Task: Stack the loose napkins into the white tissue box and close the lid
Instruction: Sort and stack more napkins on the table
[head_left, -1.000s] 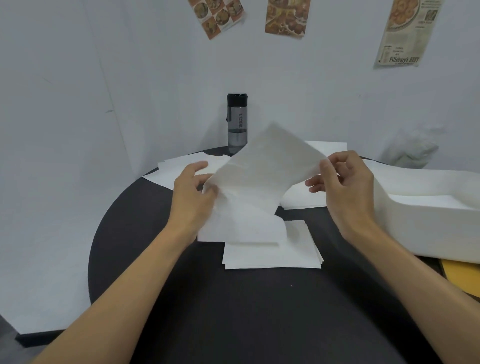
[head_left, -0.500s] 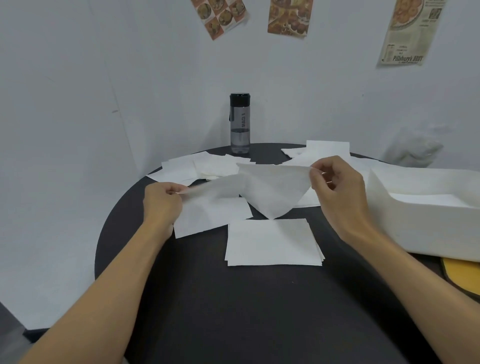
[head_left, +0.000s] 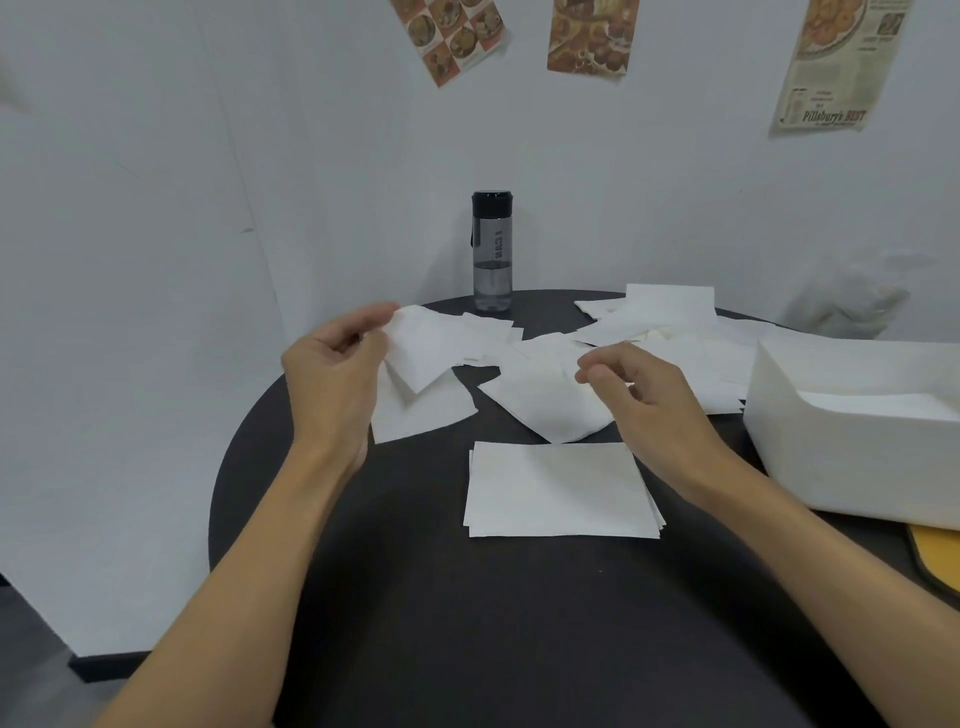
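- Looking down at a round black table (head_left: 467, 623) in a white-walled corner, with food posters (head_left: 589, 36) pinned high up and a dark-capped bottle (head_left: 492, 249) standing at the far edge.
- Lying scattered across the far half: loose napkins (head_left: 670, 306), not yet gathered.
- Sitting squared up near the middle: a stack (head_left: 558, 488), probably being built there for moving in one go.
- Waiting at the right edge, open-topped with no lid showing: the box (head_left: 852, 457), something white resting inside.
- Pinching a napkin (head_left: 423, 348) by its corner between thumb and fingertips, lifting it clear of the table: left hand (head_left: 332, 376).
- Hovering over a second napkin (head_left: 545, 410), fingers curled and thumb nearly meeting forefinger: right hand (head_left: 654, 395); impossible to tell whether gripping the sheet or merely touching it.
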